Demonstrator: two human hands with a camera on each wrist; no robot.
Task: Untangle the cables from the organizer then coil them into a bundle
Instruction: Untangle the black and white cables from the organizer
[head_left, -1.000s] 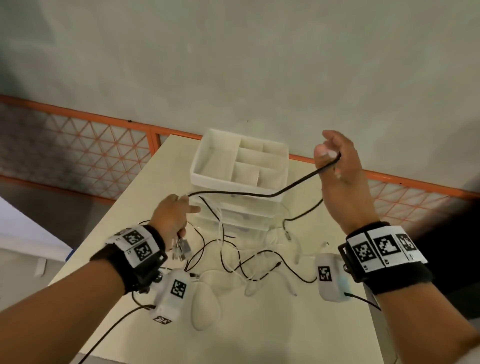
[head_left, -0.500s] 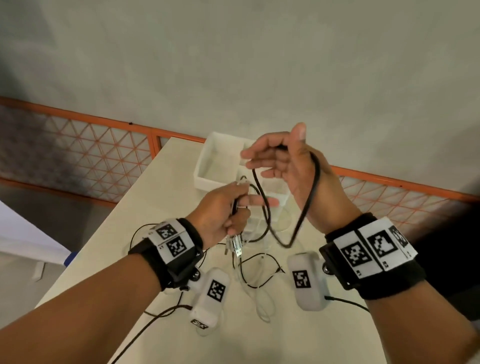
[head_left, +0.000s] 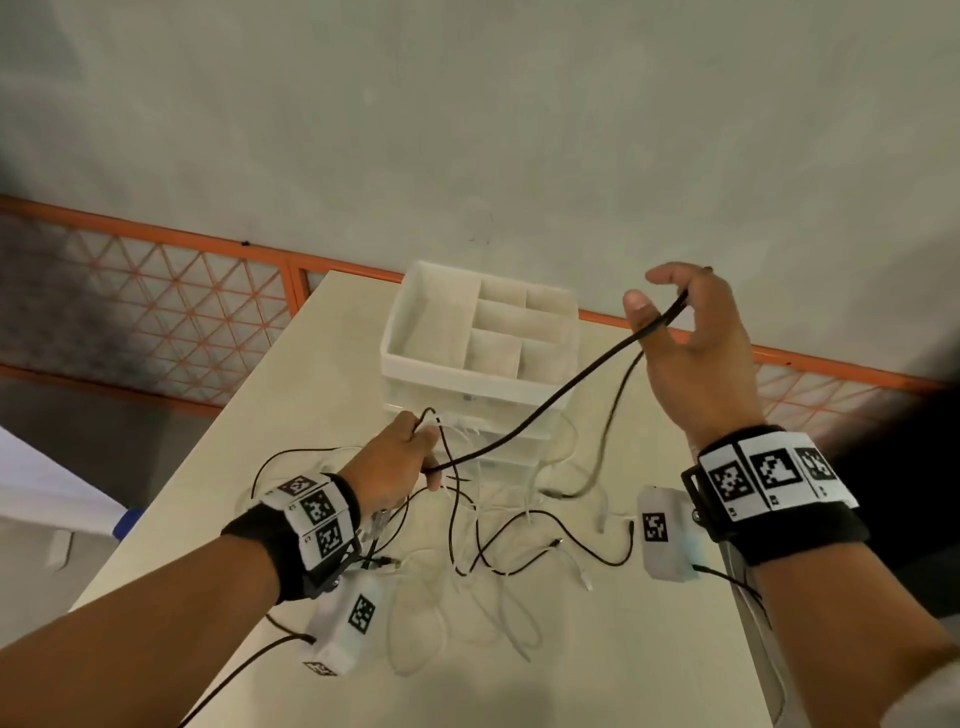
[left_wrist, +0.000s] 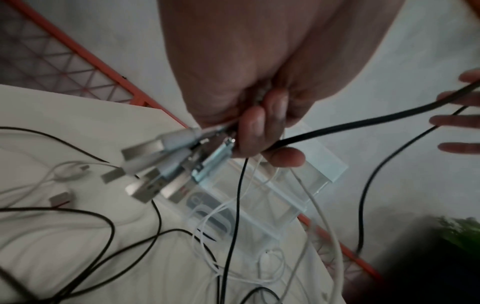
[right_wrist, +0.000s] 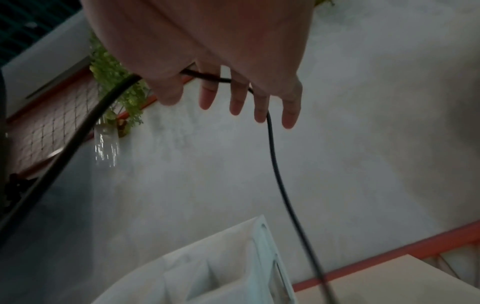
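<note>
My left hand (head_left: 400, 457) hovers low over the table in front of the organizer, fingers curled round a bunch of cable ends. The left wrist view shows several USB plugs (left_wrist: 161, 170) sticking out of that fist. A thick black cable (head_left: 566, 394) runs taut from the left fist up to my raised right hand (head_left: 691, 332). There it lies across the thumb and straight, spread fingers (right_wrist: 236, 98), then hangs down (right_wrist: 272, 156). The white organizer (head_left: 478, 338) has empty top compartments and clear drawers (left_wrist: 311, 181) below.
Thin black and white cables (head_left: 519, 545) lie tangled on the beige table (head_left: 311, 415) between my arms. An orange mesh railing (head_left: 156, 234) runs behind the table, a grey wall above it. The table's right edge is close to my right forearm.
The hands were together in front of the organizer half a second ago. The right hand has swung up and right, drawing the black cable out; the left has dropped down and left.
</note>
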